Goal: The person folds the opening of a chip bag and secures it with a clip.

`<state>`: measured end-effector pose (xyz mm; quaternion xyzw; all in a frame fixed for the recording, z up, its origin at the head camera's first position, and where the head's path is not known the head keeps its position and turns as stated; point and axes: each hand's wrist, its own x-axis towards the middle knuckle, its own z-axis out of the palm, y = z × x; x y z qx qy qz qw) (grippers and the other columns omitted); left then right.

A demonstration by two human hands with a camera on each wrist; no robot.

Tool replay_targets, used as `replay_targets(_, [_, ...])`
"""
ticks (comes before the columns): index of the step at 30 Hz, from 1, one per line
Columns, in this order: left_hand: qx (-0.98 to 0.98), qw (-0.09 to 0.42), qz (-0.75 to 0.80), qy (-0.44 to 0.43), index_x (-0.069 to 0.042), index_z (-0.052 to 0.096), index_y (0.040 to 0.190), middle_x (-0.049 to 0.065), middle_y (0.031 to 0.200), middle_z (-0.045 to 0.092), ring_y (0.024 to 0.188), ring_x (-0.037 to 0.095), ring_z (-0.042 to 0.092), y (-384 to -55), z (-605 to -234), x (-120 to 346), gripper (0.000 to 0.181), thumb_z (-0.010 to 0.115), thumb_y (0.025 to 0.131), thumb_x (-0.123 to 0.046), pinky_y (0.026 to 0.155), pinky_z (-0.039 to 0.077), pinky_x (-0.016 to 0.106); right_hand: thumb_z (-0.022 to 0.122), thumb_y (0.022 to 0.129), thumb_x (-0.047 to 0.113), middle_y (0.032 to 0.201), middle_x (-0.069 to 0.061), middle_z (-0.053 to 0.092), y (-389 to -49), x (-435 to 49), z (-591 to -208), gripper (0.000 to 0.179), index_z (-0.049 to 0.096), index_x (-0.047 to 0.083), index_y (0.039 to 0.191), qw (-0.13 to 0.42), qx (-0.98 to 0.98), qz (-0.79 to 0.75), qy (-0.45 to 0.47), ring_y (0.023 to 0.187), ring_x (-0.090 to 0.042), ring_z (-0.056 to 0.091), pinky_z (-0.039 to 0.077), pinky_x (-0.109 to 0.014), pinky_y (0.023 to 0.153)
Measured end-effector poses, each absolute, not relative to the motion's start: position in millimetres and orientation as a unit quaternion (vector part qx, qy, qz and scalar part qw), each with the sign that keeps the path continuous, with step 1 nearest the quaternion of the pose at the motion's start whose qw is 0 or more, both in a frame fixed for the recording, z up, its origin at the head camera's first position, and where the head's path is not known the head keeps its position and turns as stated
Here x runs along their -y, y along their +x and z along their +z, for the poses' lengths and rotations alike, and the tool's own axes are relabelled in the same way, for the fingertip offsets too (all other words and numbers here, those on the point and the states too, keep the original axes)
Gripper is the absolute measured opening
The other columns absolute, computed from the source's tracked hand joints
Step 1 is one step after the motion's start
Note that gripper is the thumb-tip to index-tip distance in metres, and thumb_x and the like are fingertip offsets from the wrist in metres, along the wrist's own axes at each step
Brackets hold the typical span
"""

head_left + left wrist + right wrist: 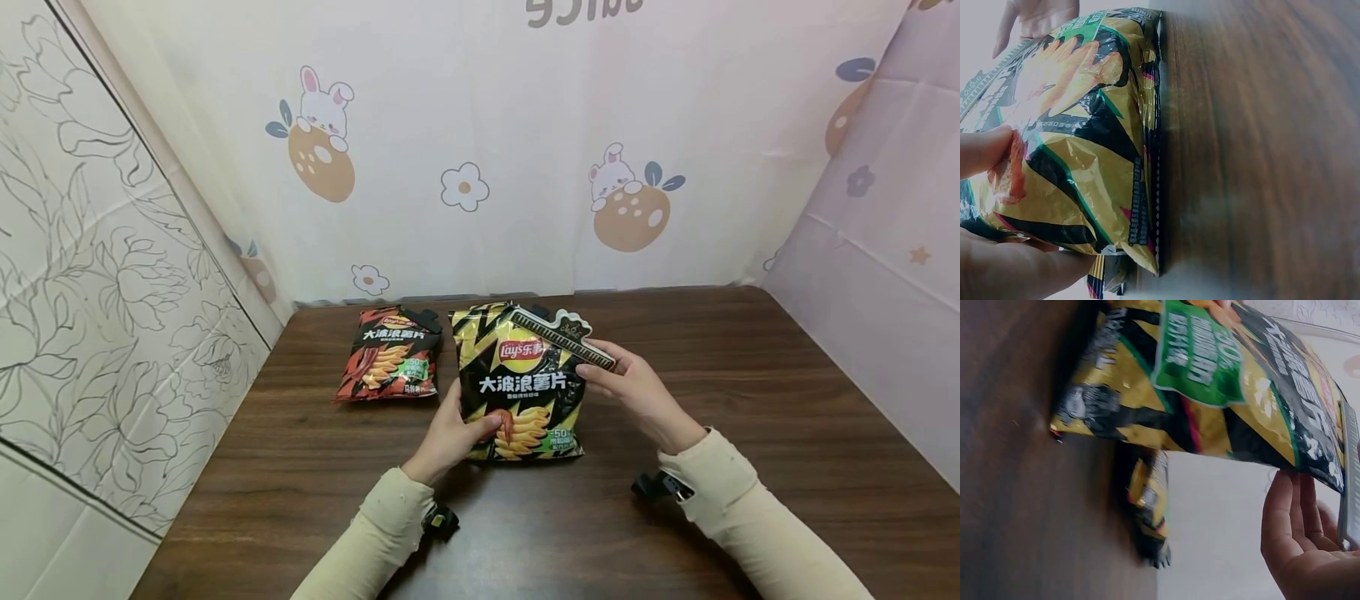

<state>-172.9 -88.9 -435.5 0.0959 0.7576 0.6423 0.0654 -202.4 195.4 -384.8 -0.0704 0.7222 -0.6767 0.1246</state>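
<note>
A black-and-yellow bag of potato chips (517, 392) stands upright on the table, leaning slightly. My left hand (450, 429) grips its lower left side, thumb across the printed front and fingers behind. A long bag clip (562, 336) with a dark face and pale scalloped edge slants across the bag's upper right corner. My right hand (633, 387) pinches the clip's lower end between thumb and fingers. In the right wrist view, the fingertips (1282, 487) reach behind the bag (1210, 381), beside the clip (1350, 475).
A red-and-black chip bag (390, 354) with a black clip (422, 320) on its top corner lies behind, to the left. Another yellow-and-black bag (1147, 506) shows behind the held one. A patterned curtain (525, 233) hangs at the back edge of the brown wooden table (720, 367).
</note>
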Motion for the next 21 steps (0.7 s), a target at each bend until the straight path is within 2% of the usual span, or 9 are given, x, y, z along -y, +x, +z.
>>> replay_targets(5, [-0.759,0.061,0.641,0.098,-0.015,0.028,0.153,0.008,0.155,0.037,0.144,0.027,0.032,-173,-435,88,0.079,0.074,0.089,-0.018,0.114,0.03,0.051,0.065,0.096,0.021,0.124,-0.002,0.05,-201,-193,-395,0.07,0.027,0.007,0.152,0.136,-0.686,-0.713,-0.052,0.105,-0.002,0.061,0.052,-0.024,0.092])
replay_targets(10, [-0.76,0.058,0.64,0.099,-0.015,0.029,0.152,0.008,0.154,0.038,0.143,0.026,0.033,-172,-435,88,0.078,0.074,0.088,-0.018,0.115,0.03,0.051,0.065,0.096,0.021,0.123,0.002,0.053,-200,-191,-403,0.066,0.031,-0.002,0.148,0.158,-0.698,-0.697,-0.051,0.105,0.0,0.058,0.051,-0.022,0.09])
replay_targets(13, [-0.759,0.06,0.641,0.098,-0.015,0.028,0.152,0.008,0.155,0.037,0.144,0.026,0.032,-172,-435,89,0.079,0.074,0.089,-0.018,0.115,0.03,0.051,0.064,0.096,0.021,0.131,-0.007,0.055,-201,-188,-408,0.067,0.03,-0.005,0.148,0.173,-0.703,-0.687,-0.059,0.105,0.001,0.059,0.051,-0.023,0.091])
replay_targets(17, [-0.756,0.065,0.645,0.098,-0.014,0.027,0.153,0.008,0.156,0.036,0.145,0.026,0.031,-172,-434,89,0.079,0.074,0.089,-0.018,0.115,0.03,0.051,0.063,0.096,0.02,0.144,-0.026,0.045,-200,-184,-413,0.071,0.026,-0.01,0.149,0.194,-0.708,-0.675,-0.075,0.104,0.0,0.061,0.05,-0.024,0.094])
replay_targets(19, [-0.752,0.067,0.648,0.097,-0.014,0.027,0.153,0.008,0.156,0.035,0.145,0.026,0.03,-171,-434,89,0.08,0.074,0.089,-0.018,0.115,0.03,0.051,0.064,0.096,0.021,0.143,-0.028,0.045,-200,-183,-416,0.071,0.027,-0.012,0.148,0.202,-0.715,-0.664,-0.084,0.104,-0.001,0.062,0.05,-0.025,0.095])
replay_targets(21, [-0.749,0.069,0.652,0.097,-0.014,0.027,0.153,0.008,0.156,0.035,0.145,0.026,0.03,-171,-434,89,0.079,0.074,0.089,-0.017,0.115,0.029,0.051,0.067,0.094,0.02,0.136,-0.024,0.054,-200,-182,-419,0.068,0.034,-0.012,0.145,0.207,-0.726,-0.65,-0.089,0.102,-0.003,0.063,0.051,-0.027,0.093])
